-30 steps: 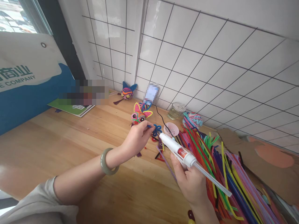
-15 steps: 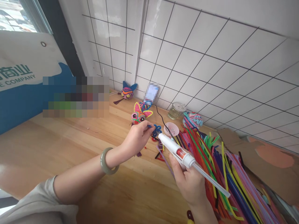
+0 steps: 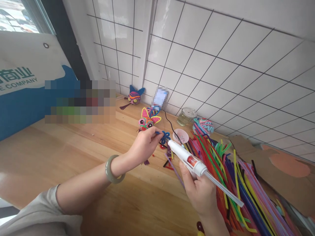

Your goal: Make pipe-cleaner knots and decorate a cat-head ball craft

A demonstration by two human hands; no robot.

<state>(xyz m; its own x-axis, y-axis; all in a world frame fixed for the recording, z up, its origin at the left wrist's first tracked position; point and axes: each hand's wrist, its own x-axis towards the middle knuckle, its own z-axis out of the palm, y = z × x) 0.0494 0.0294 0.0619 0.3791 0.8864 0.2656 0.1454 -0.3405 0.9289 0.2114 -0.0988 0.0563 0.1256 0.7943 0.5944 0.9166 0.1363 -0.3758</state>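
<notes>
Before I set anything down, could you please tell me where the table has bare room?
Two patches of the wooden table look free: one between the blue panel and the left forearm, the other between that forearm and the right hand. It is crowded around the yellow-eared head, pink bowl and glass jar, and under the pipe cleaners at right.

A white wall point(image 3: 221, 72) crossed by thin black lines stretches from eleven to three o'clock. At ten o'clock, daylight fills a window point(image 3: 17, 16) beside a dark frame point(image 3: 62, 29). The wooden desk point(image 3: 118, 209) spreads towards seven.
</notes>
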